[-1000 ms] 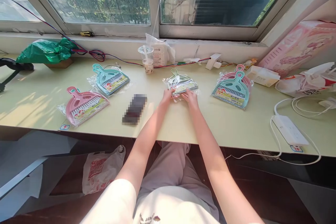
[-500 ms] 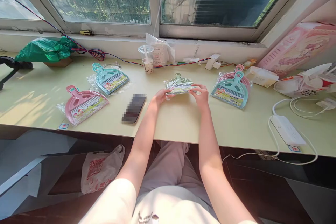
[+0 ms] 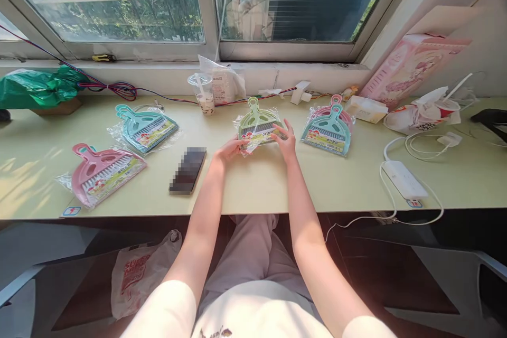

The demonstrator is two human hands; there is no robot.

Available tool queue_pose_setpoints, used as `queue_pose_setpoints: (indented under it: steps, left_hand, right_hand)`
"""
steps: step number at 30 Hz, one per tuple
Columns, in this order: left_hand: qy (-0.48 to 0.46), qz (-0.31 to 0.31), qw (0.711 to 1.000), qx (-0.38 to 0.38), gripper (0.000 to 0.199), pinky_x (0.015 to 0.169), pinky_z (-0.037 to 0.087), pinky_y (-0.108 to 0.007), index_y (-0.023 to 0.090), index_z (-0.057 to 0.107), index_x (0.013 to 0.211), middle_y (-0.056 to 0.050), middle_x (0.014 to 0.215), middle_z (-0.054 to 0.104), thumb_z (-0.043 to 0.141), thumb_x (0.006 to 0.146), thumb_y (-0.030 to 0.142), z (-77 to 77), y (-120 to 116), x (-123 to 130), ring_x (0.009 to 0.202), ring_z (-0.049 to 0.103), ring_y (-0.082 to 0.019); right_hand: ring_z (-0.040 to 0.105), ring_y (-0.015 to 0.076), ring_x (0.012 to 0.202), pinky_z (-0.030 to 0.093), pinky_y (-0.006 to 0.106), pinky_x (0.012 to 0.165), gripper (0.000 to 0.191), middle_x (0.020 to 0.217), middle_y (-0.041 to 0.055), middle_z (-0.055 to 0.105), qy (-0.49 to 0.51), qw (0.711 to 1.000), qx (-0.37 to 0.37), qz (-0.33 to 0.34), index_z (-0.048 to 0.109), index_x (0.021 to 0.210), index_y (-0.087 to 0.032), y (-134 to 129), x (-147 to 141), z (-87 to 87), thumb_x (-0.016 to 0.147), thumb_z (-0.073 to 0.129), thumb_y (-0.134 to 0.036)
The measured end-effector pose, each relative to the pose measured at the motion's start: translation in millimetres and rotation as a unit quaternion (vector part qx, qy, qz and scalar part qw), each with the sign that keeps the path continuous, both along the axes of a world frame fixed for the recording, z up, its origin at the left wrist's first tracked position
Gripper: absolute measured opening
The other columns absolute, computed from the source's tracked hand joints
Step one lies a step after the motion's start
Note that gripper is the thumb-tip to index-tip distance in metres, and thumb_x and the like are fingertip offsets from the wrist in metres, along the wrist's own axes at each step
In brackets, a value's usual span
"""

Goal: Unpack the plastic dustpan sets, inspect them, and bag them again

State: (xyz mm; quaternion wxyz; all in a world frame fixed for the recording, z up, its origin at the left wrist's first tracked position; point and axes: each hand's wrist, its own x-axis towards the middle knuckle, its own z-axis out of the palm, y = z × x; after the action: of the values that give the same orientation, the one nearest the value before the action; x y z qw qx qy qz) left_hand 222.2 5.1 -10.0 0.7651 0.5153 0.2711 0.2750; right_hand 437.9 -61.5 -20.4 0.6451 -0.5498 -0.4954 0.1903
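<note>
A green dustpan-and-brush set (image 3: 258,119) in clear plastic wrap, with a printed label, is between my hands at the middle of the table. Its handle points away from me. My left hand (image 3: 229,149) holds its lower left corner, thumb on the front and the other fingers partly hidden beneath. At the right edge, my right hand (image 3: 287,142) holds the set with fingers apart, thumb and fingertips over the label. Right of it lie a blue-green dustpan set (image 3: 327,132) and a pink dustpan set (image 3: 349,119), overlapping. Further left are another blue-green set (image 3: 147,129) and a pink set (image 3: 106,171).
A phone (image 3: 188,170) with a blurred screen lies left of my left arm. Behind stand a plastic cup (image 3: 206,100) and a wrapped packet (image 3: 224,84). A white power strip (image 3: 404,179) with cables, a small box (image 3: 366,109) and a pink box (image 3: 412,68) are at right.
The green dustpan set has tipped so its front faces me more fully. My right hand's fingers have spread further. The whole view has shifted slightly to the right.
</note>
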Motion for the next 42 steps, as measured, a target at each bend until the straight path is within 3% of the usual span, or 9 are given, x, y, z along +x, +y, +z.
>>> queue_pose_setpoints:
  steps: [3,6,11,16,21,24,31,36,42]
  left_hand:
    - [0.019,0.003,1.0,0.003,0.053,0.056,0.057,-0.026,0.013,0.052,0.13,-0.016,0.114,0.068,0.066,0.078,0.015,2.5,1.5,-4.8,0.086,0.072,-0.023]
    - [0.049,0.016,0.999,-0.016,0.047,0.048,0.051,-0.02,0.013,0.054,0.123,-0.014,0.104,0.071,0.067,0.078,0.013,1.6,6.5,-10.0,0.073,0.07,-0.018]
    - [0.059,0.014,0.998,-0.035,0.038,0.044,0.045,-0.015,0.011,0.057,0.116,-0.012,0.089,0.073,0.067,0.079,0.013,-1.3,11.8,-15.5,0.06,0.065,-0.011]
    - [0.052,0.004,0.998,-0.036,0.033,0.036,0.033,-0.014,0.01,0.056,0.112,-0.013,0.084,0.073,0.065,0.081,0.015,-1.3,12.7,-17.5,0.044,0.051,-0.005]
    - [0.067,0.008,0.997,-0.038,0.028,0.036,0.031,-0.016,0.013,0.054,0.105,-0.01,0.079,0.073,0.066,0.079,0.015,-3.7,16.9,-17.6,0.04,0.043,-0.004]
    - [0.081,0.008,0.996,-0.039,0.024,0.035,0.03,-0.016,0.015,0.052,0.099,-0.01,0.076,0.072,0.065,0.079,0.015,-4.4,18.2,-16.3,0.039,0.041,-0.004]
    - [0.094,-0.007,0.996,-0.001,0.03,0.036,0.029,-0.017,0.014,0.05,0.106,-0.013,0.082,0.074,0.063,0.08,0.018,1.2,12.2,-15.9,0.038,0.039,-0.004]
    - [0.083,-0.019,0.996,0.02,0.035,0.039,0.03,-0.018,0.011,0.051,0.11,-0.012,0.081,0.073,0.065,0.079,0.02,6.5,8.3,-16.5,0.039,0.041,-0.005]
    - [0.073,-0.016,0.996,0.039,0.036,0.039,0.028,-0.019,0.01,0.054,0.109,-0.008,0.073,0.07,0.066,0.077,0.022,12.9,6.5,-17.8,0.039,0.039,-0.005]
  right_hand:
    - [0.058,0.022,0.114,0.046,0.036,0.1,0.049,0.12,0.0052,0.064,0.051,0.995,-0.053,0.06,0.069,0.118,-0.025,-0.5,-1.8,-0.3,0.072,0.074,-0.04]
    - [0.059,0.0231,0.111,0.048,0.035,0.097,0.036,0.115,0.0063,0.066,0.053,0.994,-0.067,0.073,0.076,0.097,-0.022,1.3,-2.4,-1.9,0.068,0.076,-0.044]
    - [0.044,0.0267,0.133,0.038,0.038,0.109,0.025,0.134,0.007,0.056,-0.011,0.997,-0.054,0.056,0.077,0.086,-0.023,4.2,-0.9,-4.9,0.072,0.076,-0.043]
    - [0.025,0.028,0.142,0.023,0.046,0.116,0.014,0.142,0.0012,0.049,-0.154,0.987,-0.035,-0.038,0.077,0.084,-0.029,3.9,-3.3,-3.5,0.078,0.071,-0.04]
    - [0.048,0.0263,0.115,0.026,0.049,0.11,0.017,0.114,0.0034,0.063,-0.27,0.96,-0.048,-0.061,0.075,0.07,-0.027,0.3,-5.6,0.1,0.083,0.066,-0.034]
    - [0.05,0.0244,0.106,0.027,0.047,0.108,0.022,0.104,0.004,0.063,-0.296,0.951,-0.07,-0.055,0.074,0.064,-0.026,-0.9,-5.1,0.2,0.083,0.065,-0.031]
    - [0.049,0.0269,0.112,0.027,0.05,0.11,0.014,0.112,0.0048,0.06,-0.243,0.962,-0.088,-0.092,0.074,0.066,-0.026,3.0,-5.8,-4.3,0.078,0.07,-0.032]
    - [0.044,0.0253,0.128,0.037,0.044,0.109,0.005,0.138,0.0044,0.049,-0.151,0.987,-0.011,-0.062,0.072,0.075,-0.024,5.1,-12.2,-6.5,0.078,0.069,-0.027]
    - [0.042,0.0232,0.135,0.034,0.043,0.114,0.006,0.144,0.0036,0.046,-0.131,0.989,0.051,-0.052,0.072,0.081,-0.025,4.4,-21.5,0.1,0.081,0.066,-0.026]
